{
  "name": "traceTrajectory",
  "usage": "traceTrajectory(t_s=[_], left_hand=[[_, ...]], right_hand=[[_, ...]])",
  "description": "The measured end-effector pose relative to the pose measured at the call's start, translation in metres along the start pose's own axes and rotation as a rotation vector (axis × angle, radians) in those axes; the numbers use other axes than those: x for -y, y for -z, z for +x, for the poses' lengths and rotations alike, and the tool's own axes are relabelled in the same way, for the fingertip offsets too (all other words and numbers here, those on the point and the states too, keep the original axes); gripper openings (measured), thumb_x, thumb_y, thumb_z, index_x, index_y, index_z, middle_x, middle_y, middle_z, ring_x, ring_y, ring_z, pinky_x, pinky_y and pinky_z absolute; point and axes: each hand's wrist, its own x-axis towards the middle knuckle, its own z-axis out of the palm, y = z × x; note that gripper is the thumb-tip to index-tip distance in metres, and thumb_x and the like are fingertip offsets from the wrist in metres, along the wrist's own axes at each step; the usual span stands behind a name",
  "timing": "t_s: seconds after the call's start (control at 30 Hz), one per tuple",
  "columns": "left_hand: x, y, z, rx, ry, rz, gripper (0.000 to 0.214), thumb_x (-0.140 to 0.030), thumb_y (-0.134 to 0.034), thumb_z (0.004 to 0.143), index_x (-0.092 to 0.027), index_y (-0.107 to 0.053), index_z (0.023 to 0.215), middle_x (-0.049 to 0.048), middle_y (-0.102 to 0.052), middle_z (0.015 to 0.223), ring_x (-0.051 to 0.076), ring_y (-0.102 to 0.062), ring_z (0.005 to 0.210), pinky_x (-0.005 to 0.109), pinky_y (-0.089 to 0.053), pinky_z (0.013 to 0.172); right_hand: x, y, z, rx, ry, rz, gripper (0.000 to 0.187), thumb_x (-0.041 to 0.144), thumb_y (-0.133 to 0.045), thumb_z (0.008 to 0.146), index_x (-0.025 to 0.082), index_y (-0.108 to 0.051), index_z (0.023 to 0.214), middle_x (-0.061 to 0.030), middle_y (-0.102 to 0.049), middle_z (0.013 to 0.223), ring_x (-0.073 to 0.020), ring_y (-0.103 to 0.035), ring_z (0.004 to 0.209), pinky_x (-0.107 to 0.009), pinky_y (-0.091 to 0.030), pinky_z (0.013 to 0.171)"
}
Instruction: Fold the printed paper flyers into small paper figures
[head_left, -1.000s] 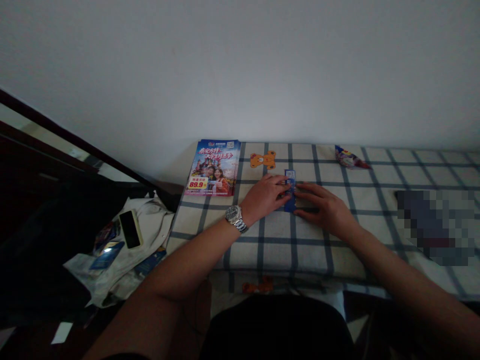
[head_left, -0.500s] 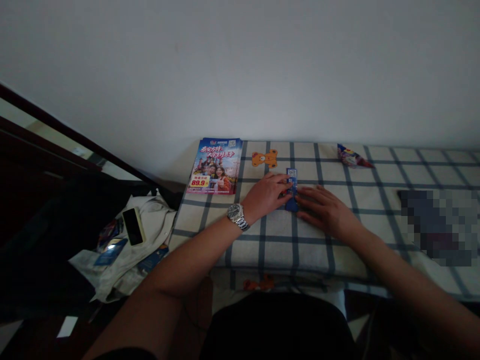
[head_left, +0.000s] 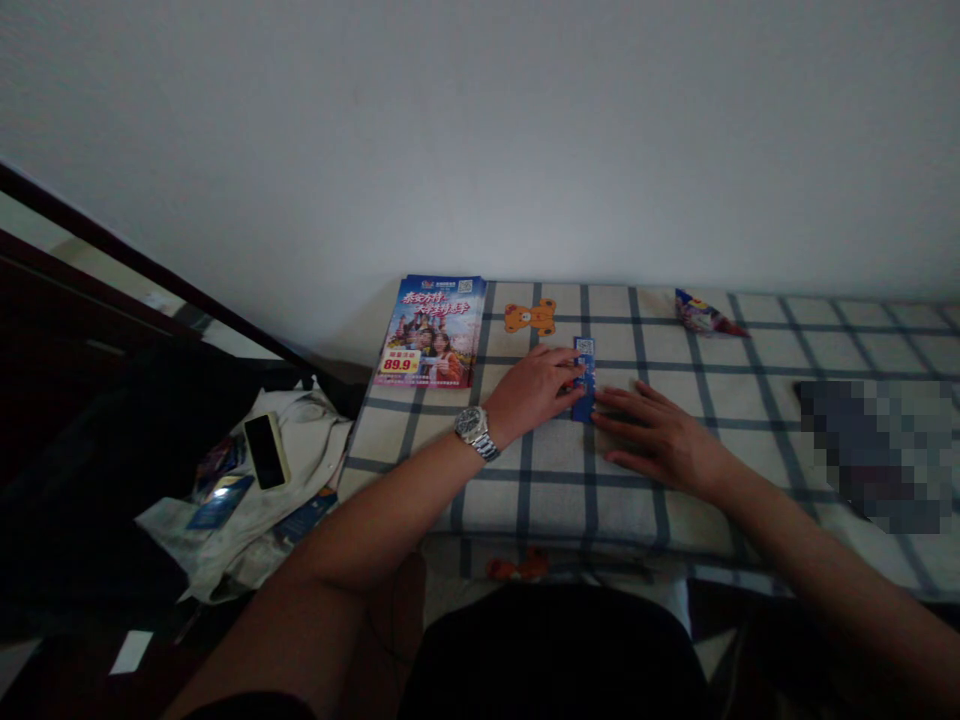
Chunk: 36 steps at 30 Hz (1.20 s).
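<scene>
A narrow blue folded flyer (head_left: 584, 405) with a QR code at its far end lies on the checked cloth, its long side pointing away from me. My left hand (head_left: 536, 390), a metal watch on its wrist, rests its outstretched fingertips on the flyer's left side. To the right, my right hand (head_left: 664, 435) lies flat with fingers spread. Its fingertips reach the flyer's right edge; whether they touch it I cannot tell. A stack of printed flyers (head_left: 431, 335) marked 89.9 is left of my left hand.
The checked cloth (head_left: 495, 500) carries a bear print. At the back right stands a folded printed paper cone (head_left: 705, 313), with a pixelated dark object (head_left: 870, 455) nearer. To the left, a phone (head_left: 266, 452) lies on pale fabric (head_left: 315, 440). A wall rises behind.
My right hand has shifted slightly right and towards me, its fingers spreading more. My left hand and the folded flyer have hardly moved.
</scene>
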Motion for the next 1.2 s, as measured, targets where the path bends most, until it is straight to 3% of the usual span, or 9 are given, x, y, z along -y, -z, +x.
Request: traceTrajectory(t_s=[0.2, 0.4, 0.53, 0.63, 0.8, 0.97, 1.2], left_hand=[[0.0, 0.0, -0.001, -0.004, 0.002, -0.001, 0.035, -0.038, -0.056, 0.108, -0.016, -0.071, 0.131, 0.0106, -0.065, 0.144, 0.024, -0.062, 0.127, 0.044, -0.047, 0.112], [0.002, -0.002, -0.001, -0.008, 0.006, -0.014, 0.033, -0.037, -0.06, 0.106, -0.017, -0.071, 0.131, 0.0102, -0.065, 0.144, 0.023, -0.062, 0.127, 0.044, -0.048, 0.112], [0.003, -0.002, -0.001, -0.017, 0.004, -0.018, 0.034, -0.036, -0.061, 0.106, -0.016, -0.072, 0.131, 0.0102, -0.066, 0.144, 0.024, -0.063, 0.124, 0.044, -0.049, 0.111], [0.002, 0.0, -0.001, -0.015, 0.014, -0.017, 0.035, -0.037, -0.06, 0.106, -0.016, -0.072, 0.132, 0.0101, -0.065, 0.144, 0.024, -0.062, 0.123, 0.044, -0.05, 0.111], [0.001, 0.0, -0.001, -0.004, 0.018, -0.038, 0.035, -0.038, -0.058, 0.107, -0.018, -0.071, 0.132, 0.01, -0.064, 0.145, 0.024, -0.062, 0.122, 0.045, -0.05, 0.11], [-0.001, 0.001, -0.002, -0.002, 0.036, -0.036, 0.034, -0.038, -0.058, 0.107, -0.019, -0.071, 0.132, 0.0095, -0.064, 0.145, 0.024, -0.061, 0.122, 0.044, -0.05, 0.11], [-0.001, 0.003, -0.001, 0.013, 0.03, -0.035, 0.033, -0.038, -0.059, 0.106, -0.019, -0.072, 0.129, 0.0104, -0.064, 0.143, 0.025, -0.061, 0.12, 0.044, -0.05, 0.109]], right_hand=[[-0.004, 0.005, -0.001, 0.041, 0.015, 0.02, 0.042, 0.031, -0.063, 0.103, 0.026, -0.065, 0.144, -0.0124, -0.052, 0.162, -0.0324, -0.049, 0.15, -0.065, -0.036, 0.124], [-0.003, 0.012, 0.008, 0.024, -0.067, 0.092, 0.037, 0.028, -0.059, 0.105, 0.028, -0.067, 0.141, -0.0081, -0.064, 0.151, -0.0296, -0.061, 0.139, -0.061, -0.043, 0.12], [-0.006, 0.013, 0.022, -0.05, -0.156, 0.137, 0.027, 0.029, -0.057, 0.106, 0.026, -0.073, 0.127, -0.0086, -0.075, 0.131, -0.0271, -0.072, 0.119, -0.049, -0.057, 0.101], [-0.011, 0.011, 0.032, -0.072, -0.166, 0.145, 0.02, 0.03, -0.058, 0.105, 0.024, -0.075, 0.113, -0.0107, -0.075, 0.116, -0.0264, -0.072, 0.104, -0.044, -0.06, 0.09], [-0.02, 0.004, 0.045, -0.159, -0.236, 0.047, 0.017, 0.032, -0.061, 0.101, 0.023, -0.076, 0.099, -0.0121, -0.067, 0.104, -0.0271, -0.066, 0.093, -0.045, -0.058, 0.086], [-0.024, 0.0, 0.055, -0.11, -0.292, 0.036, 0.021, 0.035, -0.058, 0.103, 0.021, -0.072, 0.096, -0.0091, -0.063, 0.098, -0.0214, -0.066, 0.081, -0.035, -0.055, 0.073], [-0.021, 0.005, 0.066, -0.024, -0.413, -0.197, 0.024, 0.039, -0.056, 0.105, 0.022, -0.073, 0.101, -0.0065, -0.068, 0.096, -0.0197, -0.065, 0.074, -0.031, -0.038, 0.056]])
